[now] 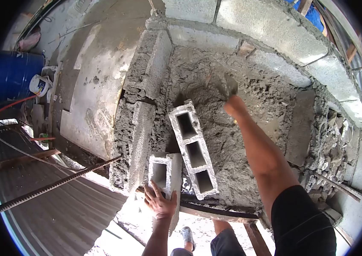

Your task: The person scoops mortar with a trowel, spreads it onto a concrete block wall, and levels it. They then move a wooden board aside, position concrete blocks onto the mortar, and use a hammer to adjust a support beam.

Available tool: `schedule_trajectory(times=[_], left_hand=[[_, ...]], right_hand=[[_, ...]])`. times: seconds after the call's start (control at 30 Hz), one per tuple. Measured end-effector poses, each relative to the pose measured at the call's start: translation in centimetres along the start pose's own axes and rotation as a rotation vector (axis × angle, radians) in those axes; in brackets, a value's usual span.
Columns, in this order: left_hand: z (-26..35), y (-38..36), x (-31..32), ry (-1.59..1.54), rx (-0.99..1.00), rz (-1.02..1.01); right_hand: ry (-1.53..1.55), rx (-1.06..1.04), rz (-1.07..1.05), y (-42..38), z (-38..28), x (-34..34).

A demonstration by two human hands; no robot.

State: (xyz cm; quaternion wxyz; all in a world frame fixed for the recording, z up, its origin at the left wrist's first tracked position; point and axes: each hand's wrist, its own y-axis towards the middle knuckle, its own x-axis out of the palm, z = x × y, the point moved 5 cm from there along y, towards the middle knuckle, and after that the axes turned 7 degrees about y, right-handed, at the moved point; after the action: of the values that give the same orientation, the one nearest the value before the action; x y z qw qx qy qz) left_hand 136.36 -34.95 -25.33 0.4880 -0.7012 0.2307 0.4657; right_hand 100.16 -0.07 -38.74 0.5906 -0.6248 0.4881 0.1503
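My left hand (pixel 160 204) rests with its fingers apart on the near end of a small hollow block (pixel 173 173) at the lower middle. Just right of it, a longer hollow block (pixel 192 149) with three openings lies on the wet mortar (pixel 228 158). Farther forward, my right hand (pixel 234 106) is closed round the handle of a trowel (pixel 228 85), whose blade is down at the mortar. The handle is mostly hidden by the hand.
A block wall (pixel 275 30) curves round the back and right. Low blocks (pixel 140 136) edge the mortar's left side. Steel bars (pixel 61 183) (pixel 336 186) jut in from both sides. At the left are a blue drum (pixel 12 77), a white bucket (pixel 39 84) and corrugated sheet (pixel 57 205).
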Motion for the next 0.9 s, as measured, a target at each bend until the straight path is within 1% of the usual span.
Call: schedule_trajectory(times=[0.03,0.07,0.1,0.17,0.2,0.23,0.3,0.33,0.37,0.43,0.47,0.53,0.57,0.63,0.67,0.73,0.77,0.83,0.87,0.9], left_hand=[[-0.2,-0.1,0.1,0.008,-0.002,-0.004],[-0.2,-0.2,0.1,0.010,0.006,0.008],[0.0,-0.1,0.1,0.007,0.019,0.025],[0.1,0.0,0.2,0.001,0.034,0.039],[0.1,0.0,0.2,0.000,0.045,0.053],[0.4,0.3,0.1,0.002,0.051,0.059],[0.3,0.0,-0.1,0.033,0.053,0.072],[0.4,0.0,-0.3,0.017,0.052,0.073],[0.2,-0.2,0.2,0.031,0.050,0.067],[-0.2,0.0,0.9,0.012,0.078,0.126],[-0.3,0.1,1.0,0.010,0.066,0.111],[-0.4,0.0,0.7,-0.005,0.049,0.070],[-0.2,0.1,0.8,0.002,0.046,0.062],[0.1,-0.1,0.5,0.003,0.037,0.051],[0.1,-0.2,0.4,0.018,0.013,0.038],[0.0,-0.1,0.4,0.020,0.023,0.056],[-0.1,-0.1,0.6,0.024,0.028,0.064],[-0.1,-0.2,0.6,0.008,0.045,0.079],[-0.2,-0.2,0.6,0.004,0.033,0.080],[0.0,-0.3,0.6,-0.007,0.022,0.081]], right_hand=[[-0.007,-0.044,0.018,0.3,-1.3,0.0],[-0.052,-0.007,-0.127,-1.4,-2.8,-2.4],[-0.051,-0.005,-0.126,-0.9,-2.0,-2.9],[-0.114,-0.168,-0.141,-0.1,-0.7,-3.9],[-0.181,-0.260,-0.139,-2.7,-1.8,-6.3],[-0.176,-0.257,-0.133,-2.0,-1.0,-6.2],[-0.058,-0.206,0.052,-1.3,0.1,-6.3],[0.104,-0.109,0.080,-0.8,0.0,-5.8],[0.112,-0.105,0.068,-0.1,-0.9,-5.0],[0.001,-0.058,0.104,0.6,-4.4,-5.1],[0.013,-0.061,0.094,0.7,-5.9,-5.0],[-0.216,-0.207,-0.025,0.2,-8.2,-4.5],[-0.217,-0.201,-0.019,-0.7,-8.1,-4.8],[-0.237,-0.326,0.093,-2.8,-7.6,-5.9],[-0.241,-0.322,0.106,-3.4,-7.2,-6.4],[-0.014,-0.202,0.265,-3.6,-6.2,-6.4],[-0.010,-0.201,0.265,-3.5,-6.1,-5.8],[-0.240,-0.271,0.121,-3.7,-5.3,-4.1],[-0.243,-0.257,0.128,-3.9,-4.4,-4.1],[-0.248,-0.276,0.091,-4.7,-3.8,-4.3]])
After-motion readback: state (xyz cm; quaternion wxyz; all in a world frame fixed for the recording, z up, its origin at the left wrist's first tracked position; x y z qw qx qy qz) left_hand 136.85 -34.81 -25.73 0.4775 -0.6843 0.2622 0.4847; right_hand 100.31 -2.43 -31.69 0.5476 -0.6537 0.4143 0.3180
